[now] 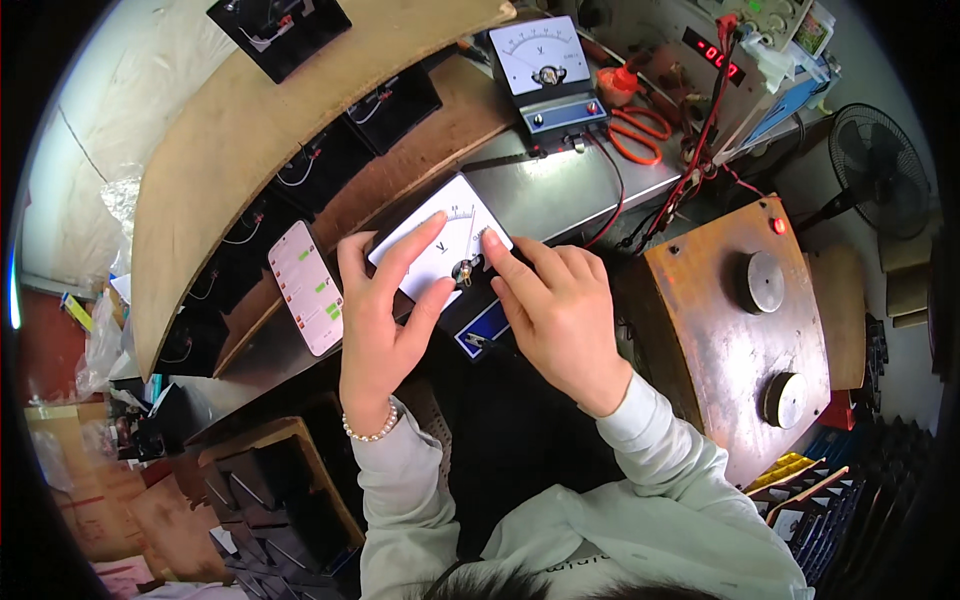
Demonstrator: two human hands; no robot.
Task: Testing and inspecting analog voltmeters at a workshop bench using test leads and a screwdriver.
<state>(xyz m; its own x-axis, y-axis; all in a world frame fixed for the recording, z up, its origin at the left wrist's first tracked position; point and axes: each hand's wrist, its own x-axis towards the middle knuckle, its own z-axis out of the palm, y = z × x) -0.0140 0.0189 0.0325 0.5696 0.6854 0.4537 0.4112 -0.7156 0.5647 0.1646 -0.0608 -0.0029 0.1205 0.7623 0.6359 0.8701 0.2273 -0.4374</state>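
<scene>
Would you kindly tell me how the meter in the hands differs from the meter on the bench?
The held meter is between the left hand and right hand; the bench meter has no hand on it. Fingers cover part of the held meter's face, while the bench meter's face is uncovered. The held meter slants strongly in the picture; the bench meter tilts only slightly. Both have a white face with a scale and a blue panel below.

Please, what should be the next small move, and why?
Perhaps slide the left hand toward the edge of the white dial, since the left index finger lies across it and covers part of the scale; the right hand, at the other side, could steady the dial.
</scene>
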